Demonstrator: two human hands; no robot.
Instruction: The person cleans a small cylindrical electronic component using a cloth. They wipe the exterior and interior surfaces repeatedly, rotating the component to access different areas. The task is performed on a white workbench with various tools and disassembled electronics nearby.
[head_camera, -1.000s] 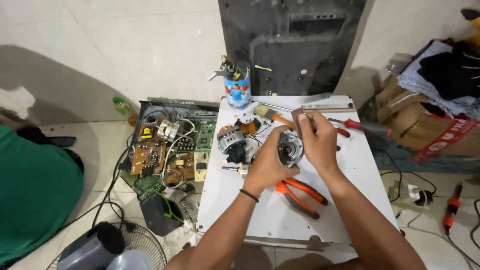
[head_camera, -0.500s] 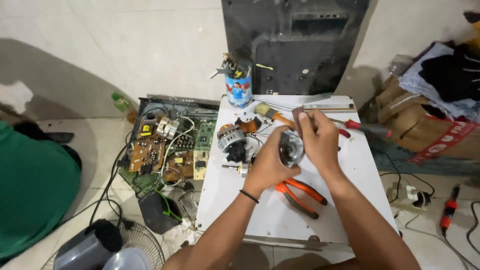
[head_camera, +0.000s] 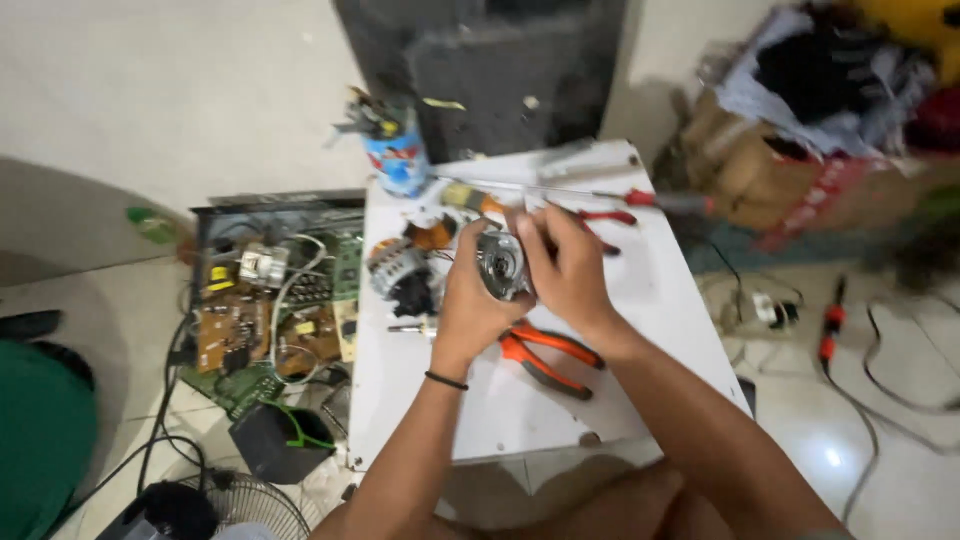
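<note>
At far left of the frame, a green cloth (head_camera: 35, 440) lies on the floor. Right of it, an opened chassis with circuit boards (head_camera: 270, 300) sits on the floor, with a fan grille (head_camera: 245, 505) at lower left. At centre stands a white table (head_camera: 660, 330). A can of tools (head_camera: 395, 150) stands at its upper left corner, and a motor stator (head_camera: 400, 275) lies at its left side. The left hand (head_camera: 470, 300) grasps a round metal motor part (head_camera: 500, 265) at centre frame, just above the table top. The right hand (head_camera: 565, 265) grips the same part from the right. Orange-handled pliers (head_camera: 545, 355) lie below the hands. A red-handled screwdriver (head_camera: 640, 200) lies at upper right. Cardboard boxes (head_camera: 760, 170) fill the upper right corner.
</note>
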